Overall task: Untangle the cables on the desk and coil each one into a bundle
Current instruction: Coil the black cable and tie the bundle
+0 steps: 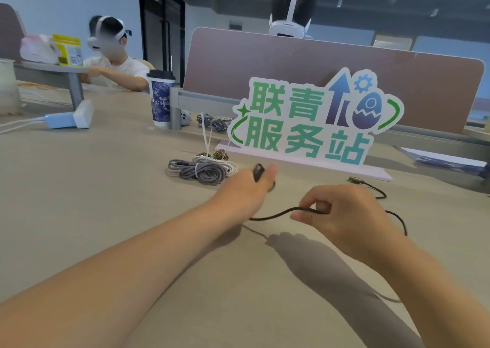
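Far to the left of the sign [313,119], a white charger [61,119] lies on the desk [106,201]; nearer to the sign, still on its left, a paper cup [161,98] stands upright; just in front of the sign's left corner lie the coiled bundles [201,170], grey and white, touching each other; in front of the sign the left hand [246,191] grips a small loop of the black cable [278,212], fingers curled, thumb up; the cable runs through the air to the right hand [344,215], whose thumb and fingers pinch it; past this hand it curves over the desk; its plug [354,180] lies just in front of the sign's right part.
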Available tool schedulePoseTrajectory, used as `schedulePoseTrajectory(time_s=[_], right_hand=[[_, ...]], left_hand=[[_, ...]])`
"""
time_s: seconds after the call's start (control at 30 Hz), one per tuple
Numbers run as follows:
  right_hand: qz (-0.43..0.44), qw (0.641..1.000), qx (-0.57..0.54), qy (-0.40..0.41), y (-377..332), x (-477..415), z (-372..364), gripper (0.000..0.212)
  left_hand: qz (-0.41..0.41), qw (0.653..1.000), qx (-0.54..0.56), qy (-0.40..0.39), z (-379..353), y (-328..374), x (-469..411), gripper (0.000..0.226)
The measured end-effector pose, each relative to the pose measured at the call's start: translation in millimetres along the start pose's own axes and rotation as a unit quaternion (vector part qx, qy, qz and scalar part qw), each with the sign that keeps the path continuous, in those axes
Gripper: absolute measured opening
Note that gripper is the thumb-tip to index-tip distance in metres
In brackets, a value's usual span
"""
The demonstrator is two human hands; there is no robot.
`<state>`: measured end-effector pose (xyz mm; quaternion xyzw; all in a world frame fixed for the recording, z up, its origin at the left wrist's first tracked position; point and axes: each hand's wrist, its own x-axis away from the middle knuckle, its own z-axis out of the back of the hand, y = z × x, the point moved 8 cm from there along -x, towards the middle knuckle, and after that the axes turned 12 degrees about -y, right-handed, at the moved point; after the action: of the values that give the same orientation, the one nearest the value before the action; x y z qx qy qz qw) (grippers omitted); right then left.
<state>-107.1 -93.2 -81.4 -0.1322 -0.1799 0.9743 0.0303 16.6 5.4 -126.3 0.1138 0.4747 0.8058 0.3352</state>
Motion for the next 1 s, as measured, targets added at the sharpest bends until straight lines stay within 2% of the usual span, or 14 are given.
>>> schedulePoseTrajectory(time_s=[0.03,0.1,0.17,0.27,0.3,0.4,0.47,0.53,0.63,0.8,0.87,0.9,0.93,1.0], right_hand=[[0.009,0.999,-0.032,0.028,-0.9,2.1,6.6,0.019],[0.001,0.99,-0.106,0.094,5.7,5.2,19.5,0.02],[-0.024,0.981,-0.152,0.119,12.3,5.8,22.0,0.022],[-0.065,0.971,-0.209,0.092,17.9,2.2,10.4,0.028],[-0.082,0.965,-0.238,0.074,21.3,1.0,5.3,0.029],[-0.121,0.946,-0.301,0.013,26.5,-1.2,-6.0,0.034],[-0.126,0.953,-0.275,-0.023,25.4,-1.0,-9.6,0.037],[-0.13,0.962,-0.235,-0.047,25.8,-1.1,-12.4,0.033],[-0.165,0.962,-0.207,-0.061,33.6,-0.7,-16.4,0.028],[-0.134,0.972,-0.185,-0.063,20.6,-3.9,-21.1,0.035],[-0.11,0.979,-0.162,-0.049,16.1,-3.6,-16.7,0.033],[-0.099,0.984,-0.145,-0.037,15.8,-3.7,-13.5,0.032],[-0.087,0.989,-0.121,-0.027,14.5,-4.0,-10.8,0.03],[-0.041,0.997,-0.058,-0.005,7.5,-4.3,-9.2,0.026]], left_hand=[[-0.014,0.998,0.006,-0.067,-13.9,6.2,2.3,0.064],[0.002,0.972,0.099,-0.212,-36.2,13.1,10.2,0.073],[0.001,0.941,0.114,-0.319,-47.1,18.0,19.6,0.067],[-0.051,0.917,0.059,-0.39,-57.1,24.1,29.6,0.033],[-0.05,0.915,0.063,-0.394,-58.5,24.1,31.4,0.032],[-0.02,0.924,0.135,-0.356,-54.6,17.9,26.4,0.044],[0.001,0.928,0.231,-0.291,-42.9,15.0,17.8,0.046],[0.025,0.908,0.364,-0.204,-24.4,8.3,7.4,0.048],[0.014,0.845,0.526,-0.097,1.8,1.0,-3.3,0.05],[-0.029,0.705,0.704,-0.08,5.5,11.1,-2.1,0.052],[-0.003,0.664,0.747,-0.04,10.7,3.5,-3.3,0.048],[0.027,0.673,0.739,-0.017,12.6,-4.9,-4.7,0.047],[0.054,0.707,0.705,-0.005,13.3,-11.4,-4.8,0.046],[0.09,0.821,0.564,0.009,11.3,-23.1,-5.2,0.046]])
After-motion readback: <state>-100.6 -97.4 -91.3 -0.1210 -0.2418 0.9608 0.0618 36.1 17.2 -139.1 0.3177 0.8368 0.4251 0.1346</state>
